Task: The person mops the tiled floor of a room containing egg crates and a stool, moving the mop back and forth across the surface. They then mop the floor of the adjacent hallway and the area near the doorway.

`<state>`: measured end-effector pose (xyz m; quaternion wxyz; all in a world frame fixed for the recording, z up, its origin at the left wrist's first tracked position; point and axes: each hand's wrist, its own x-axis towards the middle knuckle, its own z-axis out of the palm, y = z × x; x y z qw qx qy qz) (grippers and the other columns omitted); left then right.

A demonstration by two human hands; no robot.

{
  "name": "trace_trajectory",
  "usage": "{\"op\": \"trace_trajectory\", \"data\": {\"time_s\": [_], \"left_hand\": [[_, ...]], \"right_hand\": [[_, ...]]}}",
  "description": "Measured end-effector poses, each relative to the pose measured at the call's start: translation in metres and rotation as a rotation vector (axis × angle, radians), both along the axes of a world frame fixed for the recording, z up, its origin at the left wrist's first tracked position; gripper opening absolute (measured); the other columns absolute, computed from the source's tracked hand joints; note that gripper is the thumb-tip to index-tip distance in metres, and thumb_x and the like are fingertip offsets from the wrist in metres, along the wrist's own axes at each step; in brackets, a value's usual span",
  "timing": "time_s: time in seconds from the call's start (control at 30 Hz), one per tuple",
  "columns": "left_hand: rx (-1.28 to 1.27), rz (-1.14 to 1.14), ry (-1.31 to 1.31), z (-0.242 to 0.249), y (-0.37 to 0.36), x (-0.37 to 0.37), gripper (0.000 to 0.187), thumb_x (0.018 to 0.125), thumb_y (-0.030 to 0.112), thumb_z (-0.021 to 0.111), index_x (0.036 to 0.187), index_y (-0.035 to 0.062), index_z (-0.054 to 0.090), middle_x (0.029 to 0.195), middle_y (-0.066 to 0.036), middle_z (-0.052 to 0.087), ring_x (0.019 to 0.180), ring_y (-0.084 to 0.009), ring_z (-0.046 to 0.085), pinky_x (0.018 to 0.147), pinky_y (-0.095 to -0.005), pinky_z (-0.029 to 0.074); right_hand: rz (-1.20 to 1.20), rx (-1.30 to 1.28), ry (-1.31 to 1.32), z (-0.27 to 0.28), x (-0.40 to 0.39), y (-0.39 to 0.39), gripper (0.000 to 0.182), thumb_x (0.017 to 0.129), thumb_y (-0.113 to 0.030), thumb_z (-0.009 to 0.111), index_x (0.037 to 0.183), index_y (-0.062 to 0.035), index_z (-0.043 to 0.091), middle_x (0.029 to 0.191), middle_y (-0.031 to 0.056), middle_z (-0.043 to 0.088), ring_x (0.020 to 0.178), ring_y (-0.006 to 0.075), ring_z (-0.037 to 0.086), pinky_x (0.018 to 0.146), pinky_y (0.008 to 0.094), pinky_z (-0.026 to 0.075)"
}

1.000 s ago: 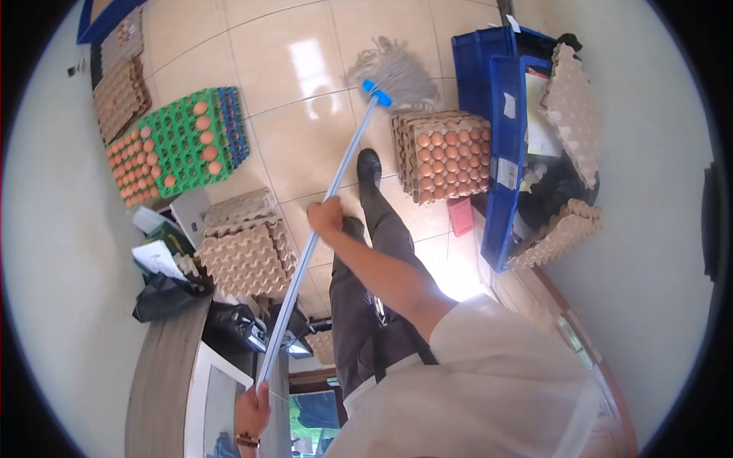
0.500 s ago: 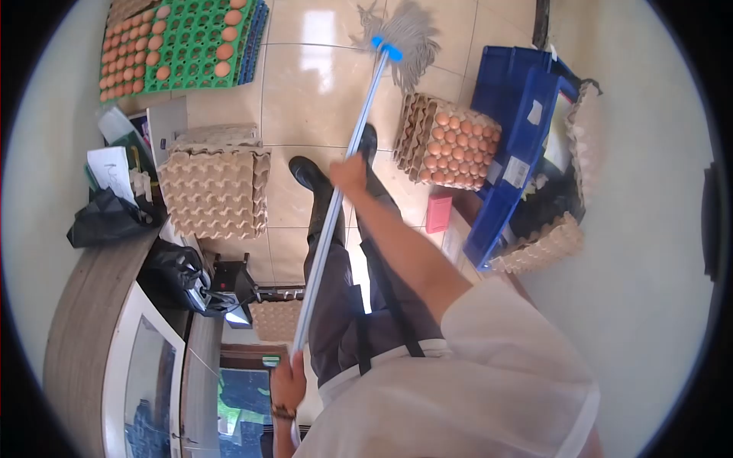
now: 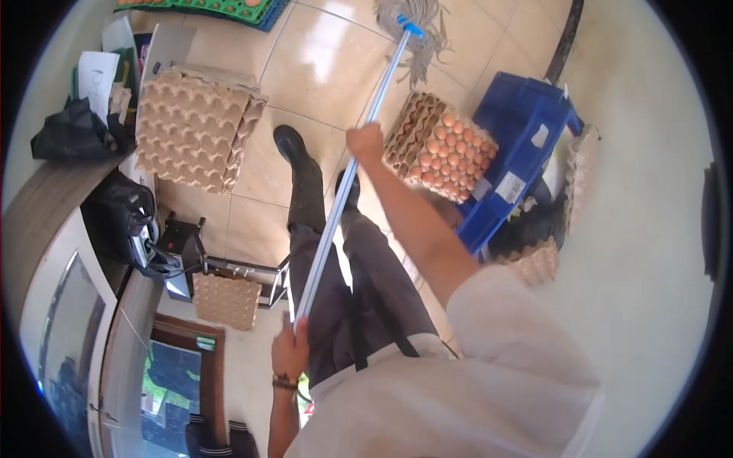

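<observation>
A string mop (image 3: 416,42) with a blue clamp and grey strands lies on the tiled floor at the top. Its pale blue handle runs diagonally down to my waist. My right hand (image 3: 365,143) is wrapped round the middle of that handle, arm stretched forward. Low at my left side, my left hand (image 3: 290,349), with a bracelet at its wrist, grips the handle's upper end. Right of the mop handle, a stack of egg trays (image 3: 443,149) carries brown eggs on its exposed face.
Empty cardboard egg trays (image 3: 187,130) are stacked at left. A blue plastic crate (image 3: 527,114) stands against the right wall. Green egg trays (image 3: 221,8) show at the top edge. A black bag (image 3: 122,217) sits by the cabinet (image 3: 61,305). My boots (image 3: 294,145) are on the tiles.
The view has turned and shifted forward; the green egg trays have mostly left the top edge. One boot has stepped ahead of the other. Both hands keep hold of the mop.
</observation>
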<state>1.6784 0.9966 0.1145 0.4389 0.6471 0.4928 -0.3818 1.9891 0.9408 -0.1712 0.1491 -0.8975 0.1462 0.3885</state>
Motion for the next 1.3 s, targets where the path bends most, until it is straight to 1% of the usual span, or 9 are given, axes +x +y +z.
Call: {"op": "trace_trajectory", "data": {"time_s": [0.1,0.17,0.27,0.5,0.73,0.8,1.03,1.17,1.3], "left_hand": [[-0.045,-0.055,0.230,0.066,-0.054,-0.089,0.057,0.094,0.044,0.037,0.067,-0.0017,0.059,0.056,-0.021,0.054,0.054,-0.0379,0.056,0.047,-0.0445,0.037],[-0.067,0.256,0.245,0.128,-0.091,-0.135,0.056,0.095,0.041,0.036,0.059,0.0006,0.054,0.049,-0.010,0.052,0.047,-0.0220,0.053,0.045,-0.0397,0.036],[-0.142,0.357,0.238,0.158,-0.131,-0.165,0.056,0.095,0.039,0.035,0.057,0.0007,0.049,0.046,-0.007,0.045,0.044,-0.0202,0.046,0.045,-0.0384,0.032],[0.023,0.460,-0.073,0.038,-0.124,-0.069,0.049,0.096,0.037,0.035,0.071,-0.0018,0.049,0.057,-0.017,0.047,0.051,-0.0309,0.043,0.050,-0.0401,0.034],[-0.025,0.453,-0.057,0.155,-0.200,-0.177,0.042,0.097,0.033,0.035,0.073,0.0014,0.052,0.056,-0.007,0.046,0.052,-0.0163,0.045,0.050,-0.0321,0.037],[-0.151,0.479,0.272,0.170,-0.174,-0.145,0.043,0.097,0.032,0.034,0.071,0.0012,0.051,0.054,-0.008,0.045,0.050,-0.0166,0.043,0.049,-0.0330,0.036],[0.089,0.410,-0.169,0.043,-0.168,-0.130,0.046,0.097,0.033,0.035,0.068,0.0001,0.048,0.055,-0.014,0.047,0.051,-0.0279,0.046,0.050,-0.0382,0.035],[0.250,0.311,-0.286,0.069,-0.234,-0.217,0.041,0.096,0.028,0.038,0.069,-0.0006,0.049,0.057,-0.013,0.049,0.052,-0.0277,0.048,0.050,-0.0394,0.035],[-0.117,0.575,0.177,0.161,-0.271,-0.276,0.033,0.096,0.023,0.039,0.078,0.0010,0.055,0.062,-0.007,0.052,0.061,-0.0177,0.053,0.054,-0.0397,0.037]], "right_hand": [[0.075,0.080,0.104,0.024,-0.106,-0.023,0.048,0.071,-0.022,0.059,0.105,0.0089,0.045,0.100,0.0307,0.057,0.098,0.0409,0.057,0.084,0.0459,0.046],[0.079,0.078,0.250,0.079,-0.179,-0.027,0.049,0.073,-0.021,0.056,0.110,0.0082,0.043,0.105,0.0304,0.056,0.102,0.0409,0.055,0.089,0.0456,0.043],[0.199,0.071,0.365,0.095,-0.206,-0.036,0.050,0.074,-0.021,0.055,0.112,0.0082,0.043,0.106,0.0294,0.056,0.104,0.0403,0.055,0.090,0.0453,0.043],[0.344,0.194,0.026,0.008,-0.092,0.017,0.035,0.069,-0.024,0.061,0.091,0.0024,0.053,0.089,0.0239,0.061,0.088,0.0397,0.060,0.076,0.0465,0.048],[0.369,0.086,0.322,0.088,-0.220,-0.046,0.050,0.072,-0.019,0.056,0.113,0.0066,0.043,0.110,0.0271,0.056,0.105,0.0375,0.056,0.089,0.0421,0.045],[0.344,0.081,0.370,0.099,-0.221,-0.045,0.049,0.071,-0.020,0.057,0.112,0.0067,0.046,0.112,0.0274,0.055,0.106,0.0369,0.055,0.090,0.0424,0.044],[0.397,0.116,0.027,0.025,-0.137,0.010,0.035,0.069,-0.024,0.060,0.086,0.0063,0.059,0.089,0.0250,0.063,0.088,0.0358,0.063,0.075,0.0434,0.050],[0.511,0.100,0.177,0.033,-0.237,-0.026,0.039,0.072,-0.025,0.059,0.100,0.0023,0.051,0.095,0.0213,0.062,0.092,0.0348,0.061,0.080,0.0424,0.049],[0.605,0.073,0.293,0.083,-0.378,-0.072,0.045,0.072,-0.024,0.058,0.108,0.0017,0.047,0.101,0.0228,0.060,0.102,0.0366,0.057,0.089,0.0429,0.044]]}}
